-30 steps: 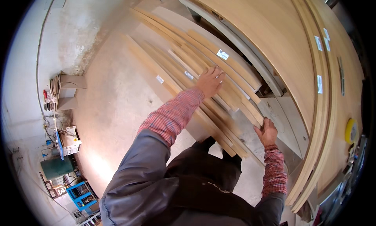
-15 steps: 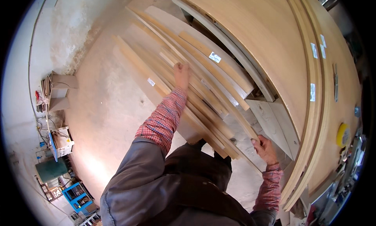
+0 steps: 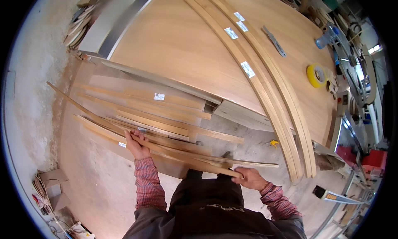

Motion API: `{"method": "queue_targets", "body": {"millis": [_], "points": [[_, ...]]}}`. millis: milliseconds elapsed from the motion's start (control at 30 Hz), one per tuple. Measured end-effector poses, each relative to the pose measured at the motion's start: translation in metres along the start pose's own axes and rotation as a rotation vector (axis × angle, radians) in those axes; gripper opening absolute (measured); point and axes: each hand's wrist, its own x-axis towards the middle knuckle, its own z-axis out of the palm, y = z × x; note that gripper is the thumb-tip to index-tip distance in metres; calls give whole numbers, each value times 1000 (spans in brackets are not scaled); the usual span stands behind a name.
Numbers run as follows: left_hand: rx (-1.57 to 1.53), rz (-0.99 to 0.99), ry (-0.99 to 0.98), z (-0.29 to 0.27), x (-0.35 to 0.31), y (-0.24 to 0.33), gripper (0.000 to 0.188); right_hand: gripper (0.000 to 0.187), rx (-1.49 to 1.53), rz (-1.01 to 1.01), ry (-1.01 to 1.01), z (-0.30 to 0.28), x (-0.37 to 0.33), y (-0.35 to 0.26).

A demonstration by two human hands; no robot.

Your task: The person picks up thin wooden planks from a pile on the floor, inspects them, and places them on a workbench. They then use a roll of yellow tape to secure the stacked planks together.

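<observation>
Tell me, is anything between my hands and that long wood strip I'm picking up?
Nothing visible. The left hand and right hand both already grip the long wood strip, lifted above the pile of strips on the floor.

I see pale tan wood strips (image 3: 166,146), red plaid sleeves (image 3: 145,185), and a yellow tape roll (image 3: 317,75) upper right.

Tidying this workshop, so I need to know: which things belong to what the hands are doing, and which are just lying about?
In hand:
- long wooden strip, gripped by left hand and right hand
- stack of wooden strips on the floor

Lying about:
- yellow tape roll on the workbench
- cardboard pieces
</observation>
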Motion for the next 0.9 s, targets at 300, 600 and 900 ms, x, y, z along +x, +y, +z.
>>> {"method": "queue_targets", "body": {"millis": [300,600,900], "points": [[-12,-31,-376,174,-125,-9,54,29,715,49,21,38,-107,49],[134,-405,-613,265,-116,-113,72,36,349,140,677,62,-179,35],[1477,433,-572,276,-98,-113,51,33,93,214,890,44,-190,56]]}}
